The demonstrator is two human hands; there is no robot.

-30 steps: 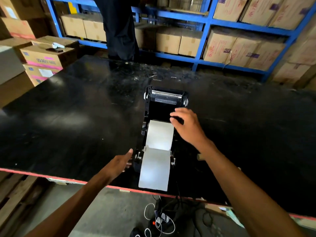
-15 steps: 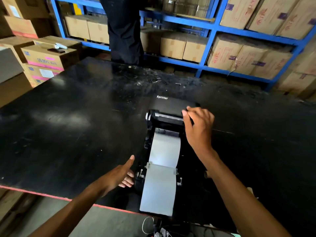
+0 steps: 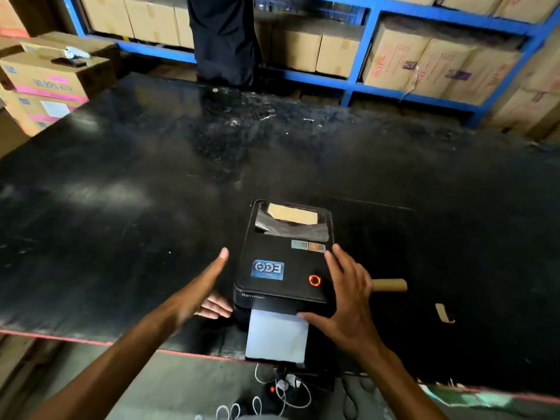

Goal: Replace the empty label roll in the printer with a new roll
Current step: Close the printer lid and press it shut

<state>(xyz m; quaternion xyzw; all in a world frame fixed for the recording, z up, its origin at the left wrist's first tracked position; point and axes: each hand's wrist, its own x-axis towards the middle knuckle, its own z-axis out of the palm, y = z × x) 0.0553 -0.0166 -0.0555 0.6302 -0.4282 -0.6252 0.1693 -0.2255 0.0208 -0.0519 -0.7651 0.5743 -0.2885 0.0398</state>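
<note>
The black label printer [image 3: 281,262] sits on the black table near its front edge, lid down, with a red ring light lit on top. A strip of white label paper [image 3: 276,334] hangs out of its front slot over the table edge. My left hand [image 3: 206,286] is beside the printer's left side, fingers spread, holding nothing. My right hand [image 3: 345,295] rests flat on the lid's right front corner, thumb next to the paper. A bare brown cardboard core [image 3: 391,284] lies on the table just right of the printer.
The black table [image 3: 121,207] has a red front edge. A scrap of cardboard [image 3: 442,312] lies at the right. A person in dark clothes [image 3: 224,40] stands beyond the table by blue shelves [image 3: 360,56] of cartons. Stacked boxes [image 3: 45,83] at the left. Cables [image 3: 281,392] on the floor.
The printer's lid has come down from open to shut under my right hand. My right hand moved from the lid's back to its front right corner. The view has tilted down.
</note>
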